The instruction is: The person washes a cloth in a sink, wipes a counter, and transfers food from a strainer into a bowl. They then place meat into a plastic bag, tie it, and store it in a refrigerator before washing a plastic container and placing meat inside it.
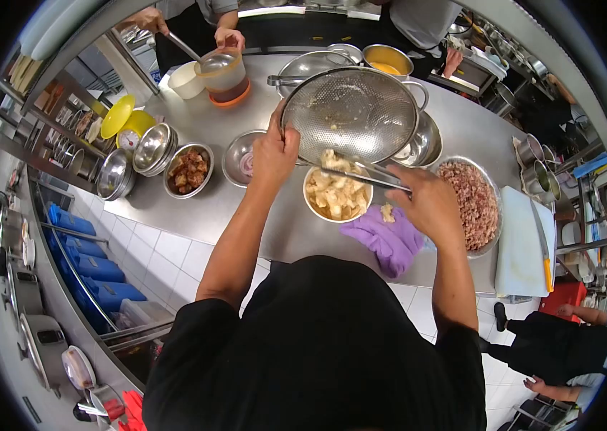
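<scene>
My left hand (275,152) grips the left rim of a perforated metal colander (353,108), which is tilted toward me with small crumbs stuck inside. Closed around metal tongs (375,178) is my right hand (429,205). The tongs' tips are at pale, lumpy food pieces (335,197) heaped in a round white tub (307,204) just below the colander's near edge. Whether the tips pinch a piece cannot be made out. A purple cloth (389,244) lies beside the tub, with one pale piece (387,212) on it.
Minced meat fills a large bowl (470,205) at right, near a white cutting board (522,241) and a knife (541,241). To the left are bowls of browned pieces (188,172) and sliced onion (246,162). Across the counter, a co-worker's hands hold a ladle (185,47) and container (222,70).
</scene>
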Tool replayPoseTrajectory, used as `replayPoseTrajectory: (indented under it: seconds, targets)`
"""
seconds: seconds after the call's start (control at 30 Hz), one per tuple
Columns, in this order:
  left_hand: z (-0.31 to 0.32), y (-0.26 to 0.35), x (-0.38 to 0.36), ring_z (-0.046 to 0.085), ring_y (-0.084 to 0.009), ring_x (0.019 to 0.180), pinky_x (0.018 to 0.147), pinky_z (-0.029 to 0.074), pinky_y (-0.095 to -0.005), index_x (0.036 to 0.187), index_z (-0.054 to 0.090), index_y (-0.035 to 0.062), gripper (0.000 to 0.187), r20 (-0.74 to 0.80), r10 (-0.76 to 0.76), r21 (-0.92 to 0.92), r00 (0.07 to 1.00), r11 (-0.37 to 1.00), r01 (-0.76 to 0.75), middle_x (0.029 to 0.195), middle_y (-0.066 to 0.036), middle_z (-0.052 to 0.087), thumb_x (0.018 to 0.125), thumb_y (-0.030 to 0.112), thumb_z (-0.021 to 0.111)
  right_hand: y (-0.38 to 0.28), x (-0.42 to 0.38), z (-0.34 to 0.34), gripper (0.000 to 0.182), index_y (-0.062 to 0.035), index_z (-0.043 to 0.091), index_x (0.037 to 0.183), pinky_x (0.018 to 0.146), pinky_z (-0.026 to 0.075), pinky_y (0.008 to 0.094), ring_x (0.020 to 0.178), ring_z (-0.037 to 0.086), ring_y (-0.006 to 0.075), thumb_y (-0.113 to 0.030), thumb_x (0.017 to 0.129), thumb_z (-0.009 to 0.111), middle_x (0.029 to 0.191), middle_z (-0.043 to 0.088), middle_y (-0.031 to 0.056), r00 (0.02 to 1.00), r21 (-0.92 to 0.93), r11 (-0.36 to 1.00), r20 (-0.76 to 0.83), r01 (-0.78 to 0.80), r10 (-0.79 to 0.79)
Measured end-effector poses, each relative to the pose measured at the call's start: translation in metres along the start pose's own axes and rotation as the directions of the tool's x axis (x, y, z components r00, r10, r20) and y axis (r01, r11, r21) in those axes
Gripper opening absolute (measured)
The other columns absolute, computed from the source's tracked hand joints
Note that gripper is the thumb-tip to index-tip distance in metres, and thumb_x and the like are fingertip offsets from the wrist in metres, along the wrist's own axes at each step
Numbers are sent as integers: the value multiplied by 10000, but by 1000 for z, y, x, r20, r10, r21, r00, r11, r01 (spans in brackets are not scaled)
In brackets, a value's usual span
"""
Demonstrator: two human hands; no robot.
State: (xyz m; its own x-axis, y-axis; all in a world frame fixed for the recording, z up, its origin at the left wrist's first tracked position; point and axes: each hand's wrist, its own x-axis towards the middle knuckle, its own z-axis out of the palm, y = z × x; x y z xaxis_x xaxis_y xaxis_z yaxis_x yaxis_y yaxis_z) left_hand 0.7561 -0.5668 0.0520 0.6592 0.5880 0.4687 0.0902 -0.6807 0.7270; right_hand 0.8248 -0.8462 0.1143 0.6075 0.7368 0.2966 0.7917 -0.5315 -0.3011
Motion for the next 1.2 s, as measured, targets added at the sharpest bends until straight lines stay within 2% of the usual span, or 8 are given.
replayPoseTrajectory:
  seconds: [0.23, 0.47, 0.77, 0.87, 0.97, 1.07, 1.17, 1.2]
  targets:
    - [7, -20, 14, 644, -391, 634, 599, 493, -470, 1355, 459, 66, 461, -63, 37, -34, 997, 999, -39, 683, -220, 624, 910, 191, 466, 5, -19, 0, 426, -107, 645, 1187, 800, 510, 407, 896, 646, 313, -224, 785, 721, 1012, 676, 145, 984, 43, 993, 150, -108, 100]
    - [-8, 0, 21, 631, -417, 648, 640, 492, -481, 1326, 488, 82, 428, -40, 43, -70, 998, 997, -45, 701, -221, 621, 916, 203, 479, 11, -8, -11, 406, -122, 646, 1176, 752, 514, 419, 857, 642, 313, -226, 789, 713, 909, 667, 121, 986, -65, 989, -107, -133, 126]
    - [-18, 8, 18, 648, -400, 663, 630, 489, -475, 1342, 480, 102, 440, 30, 2, 42, 1000, 999, -3, 705, -218, 628, 924, 238, 479, 12, -24, -16, 414, -135, 671, 1142, 753, 519, 395, 848, 629, 282, -187, 737, 734, 901, 670, 84, 993, -46, 996, 91, 77, -73]
    - [-6, -15, 33, 643, -399, 646, 620, 490, -476, 1378, 454, 132, 471, -10, 123, 31, 992, 992, -122, 686, -219, 616, 919, 235, 480, 12, -36, -14, 416, -116, 657, 1151, 723, 497, 401, 826, 614, 283, -161, 745, 739, 844, 639, 97, 997, -40, 997, 33, 68, -67]
    - [-5, 31, 48, 657, -299, 766, 729, 501, -377, 1362, 487, 118, 446, 57, 20, 37, 998, 999, -22, 815, -193, 647, 927, 211, 501, 11, -49, -26, 447, -124, 644, 1179, 712, 501, 397, 808, 633, 281, -176, 747, 746, 856, 643, 99, 992, 15, 995, 82, -101, 99]
    - [25, 52, 73, 661, -343, 793, 733, 515, -417, 1416, 428, 172, 516, 210, 34, 213, 977, 974, -80, 888, -201, 660, 905, 168, 504, 14, -63, -23, 454, -126, 645, 1181, 711, 505, 400, 796, 652, 278, -191, 745, 756, 868, 650, 101, 981, 55, 981, 69, -185, 181]
    - [73, 65, 90, 654, -357, 802, 697, 525, -469, 1464, 353, 229, 604, 62, 507, 187, 859, 840, -509, 931, -197, 659, 885, 142, 503, 20, -79, -16, 461, -126, 644, 1185, 718, 508, 398, 800, 661, 284, -199, 745, 759, 883, 656, 105, 976, 72, 974, 60, -214, 210]
    - [82, 76, 88, 666, -328, 823, 636, 551, -477, 1487, 296, 279, 665, 155, 432, 275, 889, 845, -458, 1063, -169, 634, 876, 134, 516, 21, -85, -15, 455, -125, 643, 1180, 718, 506, 405, 810, 651, 289, -205, 745, 753, 869, 647, 107, 973, 84, 969, 37, -232, 230]
